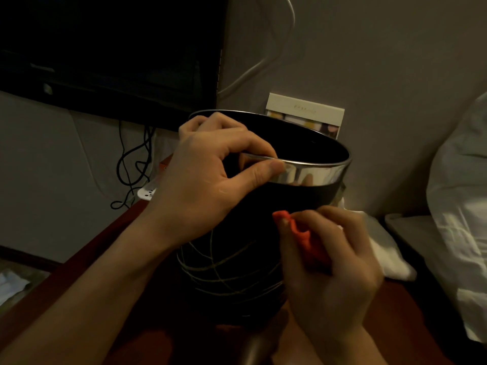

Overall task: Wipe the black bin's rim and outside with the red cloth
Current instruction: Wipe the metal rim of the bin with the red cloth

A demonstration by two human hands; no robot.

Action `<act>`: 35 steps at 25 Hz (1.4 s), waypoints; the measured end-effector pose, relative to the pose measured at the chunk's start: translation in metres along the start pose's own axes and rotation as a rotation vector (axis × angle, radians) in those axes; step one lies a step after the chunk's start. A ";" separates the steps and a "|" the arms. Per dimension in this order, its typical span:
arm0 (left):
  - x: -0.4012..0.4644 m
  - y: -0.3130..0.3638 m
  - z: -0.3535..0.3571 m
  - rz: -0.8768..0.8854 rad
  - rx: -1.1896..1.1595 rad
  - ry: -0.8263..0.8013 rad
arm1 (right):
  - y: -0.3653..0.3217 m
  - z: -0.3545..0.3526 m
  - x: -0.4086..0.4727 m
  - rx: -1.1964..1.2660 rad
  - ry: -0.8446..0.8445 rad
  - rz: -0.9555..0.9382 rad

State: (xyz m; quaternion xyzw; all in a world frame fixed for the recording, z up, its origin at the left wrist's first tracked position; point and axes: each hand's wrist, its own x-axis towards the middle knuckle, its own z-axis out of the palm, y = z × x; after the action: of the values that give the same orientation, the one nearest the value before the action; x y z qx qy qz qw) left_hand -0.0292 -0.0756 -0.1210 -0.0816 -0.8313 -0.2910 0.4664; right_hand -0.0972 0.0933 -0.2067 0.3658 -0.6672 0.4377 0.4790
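1. Bin [237,219] stands upright on a reddish-brown table [87,262], black, its long axis vertical and its open mouth facing up; a shiny metal rim [316,173] bands the top.
2. Left hand [208,180] pinches the rim, thumb outside, fingers curled over the near-left edge.
3. Right hand [332,262] clutches the bunched red cloth [305,239] against the bin's right outer wall, just below the rim.
4. Hidden: the bin's base is lost in shadow, and the left hand covers part of the rim.
5. Writing on the card [305,111] behind the bin is too faint to read.
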 end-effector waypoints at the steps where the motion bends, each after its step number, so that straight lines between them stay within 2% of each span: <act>1: 0.000 0.000 0.000 0.005 0.003 0.002 | 0.004 -0.002 0.004 0.013 0.024 0.032; 4: 0.000 0.000 0.001 0.005 0.006 0.006 | 0.009 -0.007 0.008 0.049 0.055 0.088; 9: 0.002 -0.002 -0.004 0.033 -0.017 -0.014 | 0.000 0.000 -0.002 0.013 -0.022 -0.017; 13: 0.003 -0.008 -0.006 0.039 -0.031 -0.027 | 0.008 -0.008 0.007 0.035 0.020 0.069; 18: 0.002 -0.006 -0.007 0.001 -0.029 -0.005 | -0.004 0.004 -0.009 0.052 -0.061 0.008; 24: -0.003 0.013 0.010 0.109 0.185 0.007 | 0.005 -0.008 0.010 0.103 -0.001 0.106; 26: -0.006 0.020 0.021 0.139 0.257 0.008 | 0.002 -0.004 0.003 0.090 -0.032 0.076; 29: -0.005 0.017 0.021 0.150 0.240 0.008 | -0.004 -0.001 -0.001 0.120 -0.075 0.079; 35: 0.003 0.000 -0.004 0.118 0.114 -0.064 | 0.001 -0.019 0.025 0.122 0.091 0.130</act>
State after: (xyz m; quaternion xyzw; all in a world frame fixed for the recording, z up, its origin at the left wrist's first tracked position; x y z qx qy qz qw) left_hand -0.0279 -0.0787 -0.1167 -0.1131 -0.8547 -0.2125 0.4599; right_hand -0.0987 0.1095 -0.1795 0.3298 -0.6392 0.5238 0.4564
